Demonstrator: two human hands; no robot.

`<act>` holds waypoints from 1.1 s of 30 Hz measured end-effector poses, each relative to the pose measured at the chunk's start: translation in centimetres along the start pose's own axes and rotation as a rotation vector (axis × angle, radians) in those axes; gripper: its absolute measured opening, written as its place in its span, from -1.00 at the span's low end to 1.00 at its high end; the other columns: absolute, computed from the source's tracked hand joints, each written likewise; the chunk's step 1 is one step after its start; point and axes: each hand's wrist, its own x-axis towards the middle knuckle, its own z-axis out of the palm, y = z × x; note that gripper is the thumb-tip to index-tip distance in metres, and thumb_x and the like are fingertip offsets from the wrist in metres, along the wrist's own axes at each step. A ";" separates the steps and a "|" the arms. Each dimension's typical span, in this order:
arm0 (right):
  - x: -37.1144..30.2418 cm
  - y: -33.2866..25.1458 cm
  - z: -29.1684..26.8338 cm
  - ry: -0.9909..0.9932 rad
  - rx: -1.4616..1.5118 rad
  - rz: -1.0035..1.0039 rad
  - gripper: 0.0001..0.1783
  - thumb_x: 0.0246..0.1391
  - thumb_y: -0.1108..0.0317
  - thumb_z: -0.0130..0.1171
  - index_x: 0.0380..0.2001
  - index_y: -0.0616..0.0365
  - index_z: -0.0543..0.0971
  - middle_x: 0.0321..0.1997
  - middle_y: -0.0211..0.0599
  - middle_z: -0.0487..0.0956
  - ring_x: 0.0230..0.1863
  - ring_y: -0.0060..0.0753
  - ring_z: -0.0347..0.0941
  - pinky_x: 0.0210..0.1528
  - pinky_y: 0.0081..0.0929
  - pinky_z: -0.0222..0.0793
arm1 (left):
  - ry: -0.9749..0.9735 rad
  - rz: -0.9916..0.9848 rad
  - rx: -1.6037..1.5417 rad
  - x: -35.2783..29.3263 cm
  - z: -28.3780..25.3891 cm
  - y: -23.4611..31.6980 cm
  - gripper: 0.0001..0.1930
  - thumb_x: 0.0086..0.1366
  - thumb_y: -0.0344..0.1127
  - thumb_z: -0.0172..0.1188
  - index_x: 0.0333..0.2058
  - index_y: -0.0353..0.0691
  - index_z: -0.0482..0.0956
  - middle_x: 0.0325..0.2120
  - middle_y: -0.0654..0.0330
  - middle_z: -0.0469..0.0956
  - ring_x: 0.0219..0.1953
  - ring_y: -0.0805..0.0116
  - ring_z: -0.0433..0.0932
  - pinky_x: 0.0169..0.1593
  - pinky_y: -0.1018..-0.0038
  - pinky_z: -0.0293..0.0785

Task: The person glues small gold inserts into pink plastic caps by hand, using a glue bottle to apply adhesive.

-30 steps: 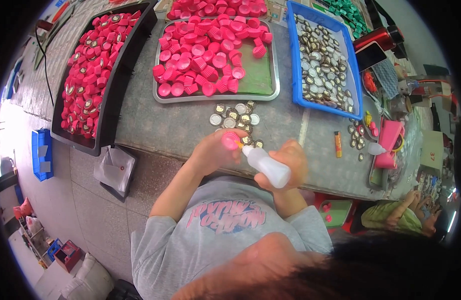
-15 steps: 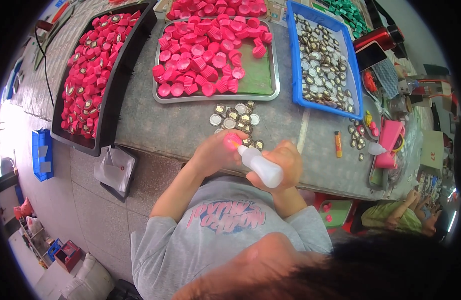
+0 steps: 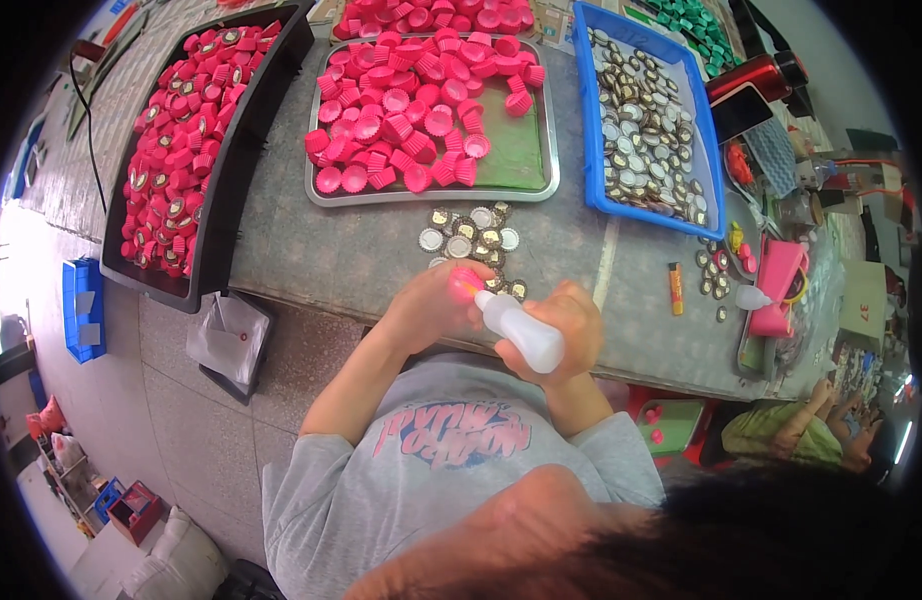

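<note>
My left hand (image 3: 423, 308) is closed around a small pink fluted cup (image 3: 464, 282), its open side facing the bottle. In my right hand (image 3: 575, 328) is a white squeeze bottle (image 3: 529, 336), tilted so that its orange tip reaches the cup's mouth. Whether the tip touches the inside I cannot tell. Just beyond my hands lies a loose group of metal bottle caps (image 3: 461, 245), some showing white insides and others printed tops.
A steel tray (image 3: 433, 197) of pink cups stands ahead. To the left is a black bin (image 3: 219, 190) of pink cups with caps; to the right, a blue tray (image 3: 649, 222) of bottle caps. An orange-yellow tube (image 3: 676, 288) and a pink container (image 3: 778, 290) lie farther right.
My hands stay almost in place. The pink cup has turned slightly in my left fingers, and the bottle has shifted very little.
</note>
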 end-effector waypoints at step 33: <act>-7.3 9.1 -8.2 0.384 0.081 0.931 -0.55 -0.08 0.55 0.02 -0.08 0.31 0.19 -0.06 -0.13 0.35 -0.03 -0.40 0.26 0.00 -0.50 0.17 | 0.139 0.778 1.613 -1.2 -0.9 4.6 -0.61 -0.12 -0.51 0.12 -0.20 -0.21 0.43 -0.41 0.14 0.41 -0.36 0.22 0.38 -0.27 0.43 0.29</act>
